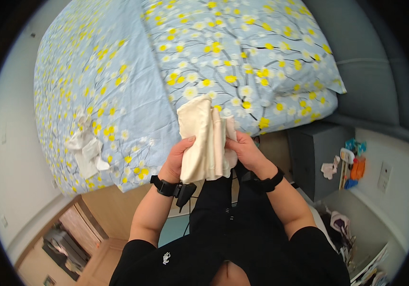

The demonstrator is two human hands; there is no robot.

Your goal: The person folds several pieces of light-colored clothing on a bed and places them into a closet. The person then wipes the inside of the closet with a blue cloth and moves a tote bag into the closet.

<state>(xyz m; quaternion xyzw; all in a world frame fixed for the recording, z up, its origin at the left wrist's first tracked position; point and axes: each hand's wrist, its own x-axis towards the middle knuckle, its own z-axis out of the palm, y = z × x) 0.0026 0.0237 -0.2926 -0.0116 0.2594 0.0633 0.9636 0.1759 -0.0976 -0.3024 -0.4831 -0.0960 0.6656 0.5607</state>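
Observation:
Between my two hands is a stack of folded cloths in cream, pale pink and pale green, held on edge near the side of the bed. My left hand grips the cream cloth at the left, thumb on its face. On the right, my right hand pinches a pale pink cloth at that end of the stack. Crumpled white cloth items lie on the bed to the left, away from both hands. Fingers behind the stack are hidden.
A bed with a blue floral quilt fills the area ahead, with a matching pillow at the right and a grey headboard beyond. A grey nightstand carries small items. At lower left is a wooden door.

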